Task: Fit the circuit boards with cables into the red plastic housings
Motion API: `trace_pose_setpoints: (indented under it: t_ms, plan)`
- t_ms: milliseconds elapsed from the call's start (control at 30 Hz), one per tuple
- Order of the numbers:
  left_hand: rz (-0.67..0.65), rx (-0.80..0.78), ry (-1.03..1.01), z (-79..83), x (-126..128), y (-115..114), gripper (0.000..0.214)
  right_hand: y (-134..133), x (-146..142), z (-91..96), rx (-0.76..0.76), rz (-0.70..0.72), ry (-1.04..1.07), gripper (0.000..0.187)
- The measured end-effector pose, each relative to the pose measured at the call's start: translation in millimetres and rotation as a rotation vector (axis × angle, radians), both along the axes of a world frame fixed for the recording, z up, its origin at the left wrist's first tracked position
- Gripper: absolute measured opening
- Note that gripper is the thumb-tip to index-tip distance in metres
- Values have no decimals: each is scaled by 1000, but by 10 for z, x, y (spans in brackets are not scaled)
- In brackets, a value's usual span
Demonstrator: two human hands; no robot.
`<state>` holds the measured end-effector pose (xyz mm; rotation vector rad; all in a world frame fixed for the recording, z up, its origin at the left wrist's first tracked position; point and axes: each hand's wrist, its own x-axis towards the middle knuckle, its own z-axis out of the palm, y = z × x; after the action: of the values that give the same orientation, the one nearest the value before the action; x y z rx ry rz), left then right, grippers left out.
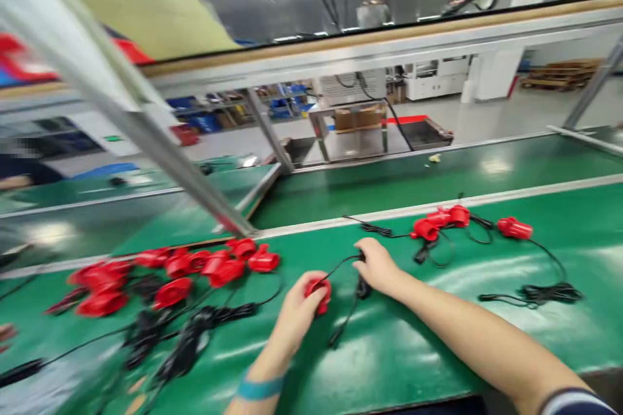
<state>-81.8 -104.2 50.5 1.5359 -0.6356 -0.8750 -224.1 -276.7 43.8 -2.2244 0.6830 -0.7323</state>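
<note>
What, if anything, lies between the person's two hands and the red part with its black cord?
Nothing visible does. The left hand already grips the red part, and the right hand rests on its black cord.

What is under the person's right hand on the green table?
Under the right hand lies a black cord with a dark plug, running to the red part that the left hand holds. The palm covers the rest, so how the cord is gripped stays hidden.

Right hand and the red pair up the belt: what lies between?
In the head view, between the right hand and the red pair only thin black cable crosses bare green belt.
</note>
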Motion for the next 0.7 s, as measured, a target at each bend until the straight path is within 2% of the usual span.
trace_pose_setpoints:
  t_ms: [67, 133, 167, 233, 300, 367, 567, 700]
  plan:
    - [135, 34, -12, -108, 69, 350, 54, 56, 181, -73, -4, 140, 26, 53]
    - [216, -2, 51, -221, 22, 466, 61, 73, 139, -222, -5, 236, 51, 63]
    - [230, -38, 96, -261, -30, 418, 63, 46, 39, -303, -12, 251, 56, 65]
    - [216, -121, 190, -295, -131, 178, 62, -77, -226, -441, -47, 225, 46, 63]
    - [258, -223, 272, -288, -182, -94, 58, -235, -447, -525, -113, 189, 32, 59]
    - [251, -324, 330, -277, -186, -254, 49, -352, -539, -565, -190, 218, 37, 57]
    - [307, -409, 389, -295, -154, -218, 53, -375, -465, -572, -389, 346, 140, 63]
    - [266, -421, 426, -290, -162, -206, 49, -396, -529, -560, -396, 391, 147, 50]
